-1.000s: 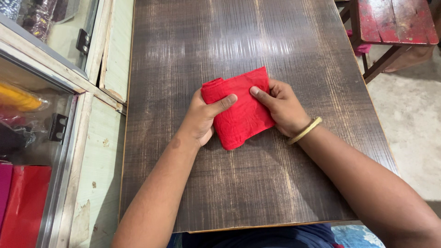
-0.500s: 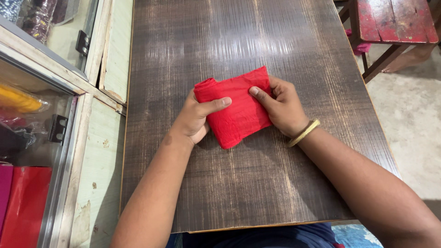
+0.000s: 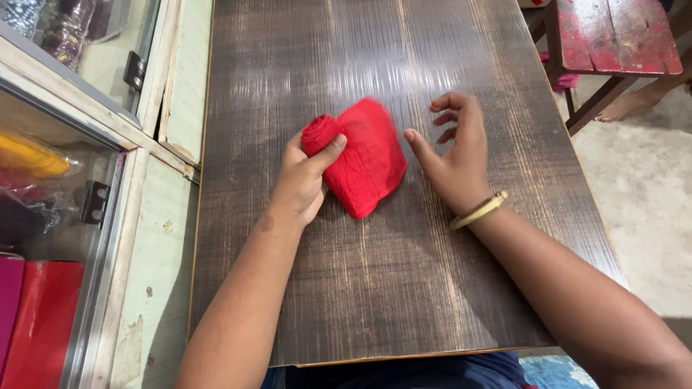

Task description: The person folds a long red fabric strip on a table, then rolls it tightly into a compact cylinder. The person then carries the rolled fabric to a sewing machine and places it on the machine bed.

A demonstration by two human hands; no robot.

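Gripping rolled end of red cloth [image 3: 358,155] with left hand [image 3: 303,176], thumb over roll at cloth's 10 o'clock. Cloth lies mid dark wooden table [image 3: 404,288]. Right hand [image 3: 454,158] released, fingers spread, just off cloth at 3 o'clock, not touching. Advice: keep roll tight under thumb, flatten free flap with right palm, keep edges aligned. Gold bangle [image 3: 478,210] on right wrist; red bench [image 3: 613,36] at 1 o'clock.

Packages appear only behind the glass of the cabinet [image 3: 65,144] left of the desk [image 3: 389,288]. A clear plastic bag with yellow contents [image 3: 32,155] lies at mid-height. Flat red and magenta packets [image 3: 36,324] stand lower left. Clear wrapped goods [image 3: 50,25] occupy the top corner. No signs or screens are visible.
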